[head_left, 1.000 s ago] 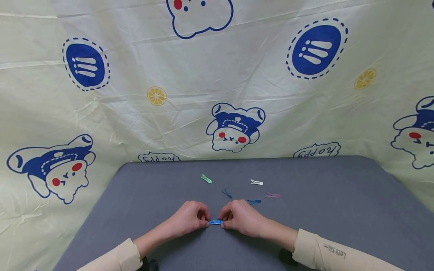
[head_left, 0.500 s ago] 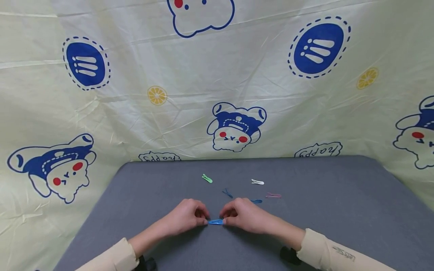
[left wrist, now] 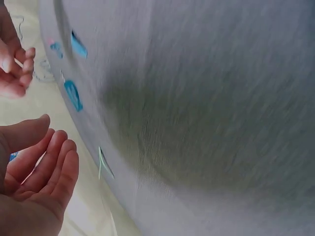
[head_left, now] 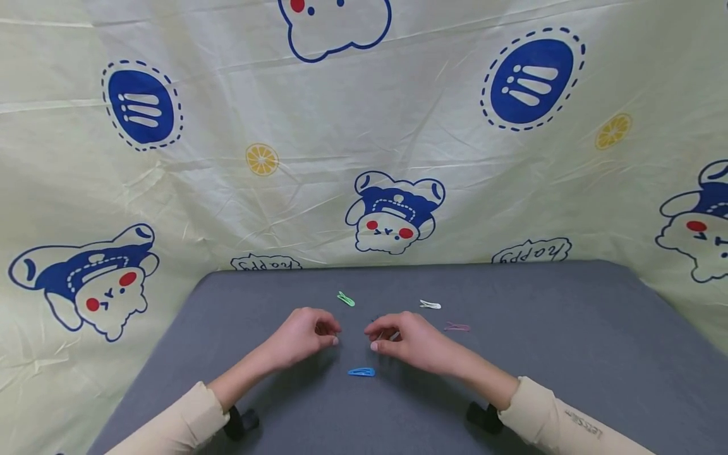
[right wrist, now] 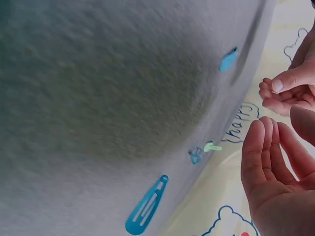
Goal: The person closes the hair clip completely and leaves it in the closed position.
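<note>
A bright blue snap hair clip [head_left: 361,372] lies flat on the grey table in the head view, in front of and below both hands. My left hand [head_left: 304,338] hovers to its upper left, fingers loosely bent with nothing between them. Facing it from the right, my right hand [head_left: 412,341] is raised over the table, thumb apart from the fingers and holding nothing. Behind the right hand, two darker blue clips are mostly hidden in the head view. The right wrist view shows one long blue clip [right wrist: 146,206] and one splayed blue clip [right wrist: 196,156].
Farther back on the grey table [head_left: 256,297] lie a green hair clip [head_left: 345,299], a white hair clip [head_left: 430,304] and a pink hair clip [head_left: 457,327], spread apart. A printed pale cloth [head_left: 318,208] hangs behind the table's far edge.
Both hands have let go of the bright blue clip, which stays on the table. They have risen and moved forward, and the right hand now covers the darker blue clips.
</note>
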`<move>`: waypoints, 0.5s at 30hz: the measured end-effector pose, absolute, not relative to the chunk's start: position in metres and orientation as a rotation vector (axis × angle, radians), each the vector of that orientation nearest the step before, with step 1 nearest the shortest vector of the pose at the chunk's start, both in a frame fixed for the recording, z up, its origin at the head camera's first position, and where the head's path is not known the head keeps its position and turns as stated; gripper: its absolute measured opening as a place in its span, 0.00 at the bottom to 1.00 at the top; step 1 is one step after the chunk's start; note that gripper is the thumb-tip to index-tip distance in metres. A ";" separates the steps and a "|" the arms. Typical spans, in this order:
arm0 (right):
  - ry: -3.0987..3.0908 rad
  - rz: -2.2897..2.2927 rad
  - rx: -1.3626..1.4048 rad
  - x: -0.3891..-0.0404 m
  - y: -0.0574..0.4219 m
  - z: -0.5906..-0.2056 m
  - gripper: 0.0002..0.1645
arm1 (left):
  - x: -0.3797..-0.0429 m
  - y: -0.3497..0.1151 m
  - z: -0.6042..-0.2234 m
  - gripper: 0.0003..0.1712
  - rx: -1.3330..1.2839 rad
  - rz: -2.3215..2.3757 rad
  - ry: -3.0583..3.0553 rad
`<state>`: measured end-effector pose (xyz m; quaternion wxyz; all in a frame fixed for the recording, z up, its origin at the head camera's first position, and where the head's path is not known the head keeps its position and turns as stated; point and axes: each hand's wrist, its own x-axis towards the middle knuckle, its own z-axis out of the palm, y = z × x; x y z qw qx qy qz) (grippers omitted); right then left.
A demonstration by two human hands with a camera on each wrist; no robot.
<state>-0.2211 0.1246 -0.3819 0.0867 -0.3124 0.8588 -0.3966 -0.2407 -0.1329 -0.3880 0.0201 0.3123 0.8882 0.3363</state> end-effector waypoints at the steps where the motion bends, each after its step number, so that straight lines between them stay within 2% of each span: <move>1: 2.561 -1.189 -0.932 -0.223 0.124 -0.381 0.16 | -0.244 -0.134 -0.387 0.06 0.959 1.054 2.766; 15: 2.703 -1.212 -0.884 -0.252 0.116 -0.376 0.15 | -0.283 -0.143 -0.386 0.09 0.742 1.198 2.820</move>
